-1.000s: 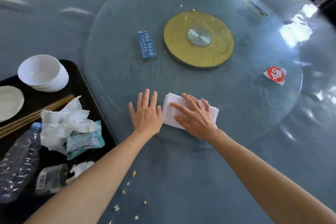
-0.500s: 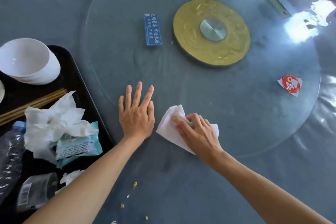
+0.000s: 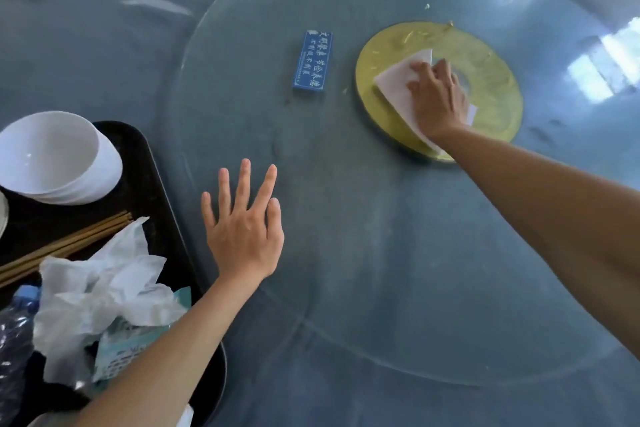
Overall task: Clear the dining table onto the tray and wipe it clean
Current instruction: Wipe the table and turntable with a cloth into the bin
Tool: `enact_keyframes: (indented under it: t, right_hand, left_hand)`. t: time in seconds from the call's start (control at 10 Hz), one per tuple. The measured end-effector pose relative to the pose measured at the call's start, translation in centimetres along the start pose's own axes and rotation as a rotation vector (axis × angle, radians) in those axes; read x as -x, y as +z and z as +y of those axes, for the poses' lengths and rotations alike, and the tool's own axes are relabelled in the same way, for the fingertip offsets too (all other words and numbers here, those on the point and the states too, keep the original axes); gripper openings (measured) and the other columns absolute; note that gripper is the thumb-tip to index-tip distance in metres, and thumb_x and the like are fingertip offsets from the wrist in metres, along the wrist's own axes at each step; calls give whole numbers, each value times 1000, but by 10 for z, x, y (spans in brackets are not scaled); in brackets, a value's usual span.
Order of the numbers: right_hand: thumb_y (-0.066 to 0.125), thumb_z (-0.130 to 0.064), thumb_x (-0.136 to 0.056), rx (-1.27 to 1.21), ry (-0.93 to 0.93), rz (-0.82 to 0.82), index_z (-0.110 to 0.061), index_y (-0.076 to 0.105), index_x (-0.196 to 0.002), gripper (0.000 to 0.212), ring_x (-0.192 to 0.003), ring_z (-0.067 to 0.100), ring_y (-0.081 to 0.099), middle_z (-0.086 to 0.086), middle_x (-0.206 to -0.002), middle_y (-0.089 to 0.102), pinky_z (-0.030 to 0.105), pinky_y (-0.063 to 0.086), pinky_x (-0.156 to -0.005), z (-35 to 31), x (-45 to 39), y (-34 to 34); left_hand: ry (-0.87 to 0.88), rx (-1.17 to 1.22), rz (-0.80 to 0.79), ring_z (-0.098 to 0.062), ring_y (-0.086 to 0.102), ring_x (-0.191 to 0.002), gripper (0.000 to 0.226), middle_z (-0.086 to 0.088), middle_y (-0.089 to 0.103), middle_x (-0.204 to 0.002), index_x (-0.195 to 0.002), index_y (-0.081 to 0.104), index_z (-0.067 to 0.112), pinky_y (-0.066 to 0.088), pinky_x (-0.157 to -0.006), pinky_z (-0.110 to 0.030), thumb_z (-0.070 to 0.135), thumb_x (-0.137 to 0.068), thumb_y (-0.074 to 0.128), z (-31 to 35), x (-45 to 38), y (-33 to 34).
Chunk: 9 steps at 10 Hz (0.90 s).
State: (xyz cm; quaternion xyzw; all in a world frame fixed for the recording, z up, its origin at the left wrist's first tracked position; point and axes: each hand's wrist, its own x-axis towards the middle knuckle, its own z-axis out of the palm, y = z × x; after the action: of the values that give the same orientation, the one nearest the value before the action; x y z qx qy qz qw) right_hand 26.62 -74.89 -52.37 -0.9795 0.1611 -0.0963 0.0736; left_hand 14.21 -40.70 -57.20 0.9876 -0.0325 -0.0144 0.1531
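A folded white cloth point(image 3: 403, 87) lies flat on the gold disc point(image 3: 491, 87) at the glass table's point(image 3: 346, 253) centre.

The left hand point(image 3: 242, 232) lies flat with fingers spread, while the right hand point(image 3: 438, 97), arm outstretched, presses palm-down with fingers curled.

Both forearms are bare from the frame edge to the wrist — no sleeve, cuff, watch or band shows on either. The left hand point(image 3: 242, 236) wears no ring and no glove; its nails are short and unpainted. The right hand point(image 3: 438, 99) is likewise ungloved — its fingers point(image 3: 420, 71) carry no ring. No clothing enters the view.
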Motion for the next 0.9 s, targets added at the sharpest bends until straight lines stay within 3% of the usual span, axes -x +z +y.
enact_keyframes:
  t: [0.1,0.2,0.3,0.4,0.5,0.6,0.7,0.8,0.9]
  right_hand:
    - [40,-27,-108,62,14,22,-22,50,-140,34,-122,38,50,14,-137,46,47,41,-91,-23,-25,21]
    - [43,-24,-106,79,-94,-2,-27,52,-139,34,-118,39,51,11,-132,49,48,41,-96,-44,-28,25]
    - [47,-25,-103,25,-412,-51,-40,55,-139,40,-106,39,55,10,-118,55,48,44,-85,-53,17,28]
    - [61,-12,-89,-29,-622,-86,-33,62,-140,55,-87,35,56,11,-104,58,42,37,-69,-50,114,16]
    - [69,-11,-78,-86,-817,-179,-29,57,-146,71,-78,29,51,3,-107,64,39,40,-63,-42,229,0]
    - [59,-13,-91,-107,-990,-276,-25,53,-145,55,-70,23,44,-1,-100,68,34,34,-58,-30,308,-20]
    - [52,-21,-99,-6,-991,-345,-27,63,-133,35,-70,18,43,-8,-92,63,34,36,-65,-25,292,-33]
    - [52,-39,-100,616,-910,-13,-32,73,-86,26,-74,5,52,-17,-80,55,26,37,-66,-4,181,-55]
    - [45,-46,-98,120,-337,54,-37,72,-117,34,-107,20,62,-3,-108,60,38,48,-89,24,89,-42]
  left_hand:
    - [38,-7,32,-22,6,-157,51,9,17,-168,-156,25,48,4,-124,-52,44,-105,20,-9,-11,5]
    - [65,-19,46,-24,9,-157,50,9,19,-168,-155,26,47,7,-124,-53,43,-106,20,-16,-22,8]
    - [87,-36,31,-24,7,-157,50,9,17,-168,-156,24,47,5,-124,-53,44,-107,18,-23,-26,9]
    - [100,-25,23,-25,7,-157,50,9,16,-169,-157,23,46,6,-123,-54,44,-107,18,-25,-28,8]
    - [112,-27,13,-27,8,-157,49,8,18,-169,-156,24,46,7,-123,-55,41,-108,21,-27,-33,4]
    - [131,-50,-2,-28,11,-156,48,7,21,-168,-156,27,44,8,-123,-56,39,-108,23,-29,-41,2]
    - [145,-49,-58,-28,8,-157,49,6,18,-169,-156,24,45,5,-123,-56,40,-108,21,-34,-55,-6]
    - [88,-47,-113,-30,2,-157,52,2,11,-170,-159,20,38,3,-123,-59,38,-108,21,-27,-70,-21]
    - [-26,16,-192,-29,-6,-157,56,1,1,-171,-161,15,33,2,-124,-57,41,-106,20,16,-44,-22]
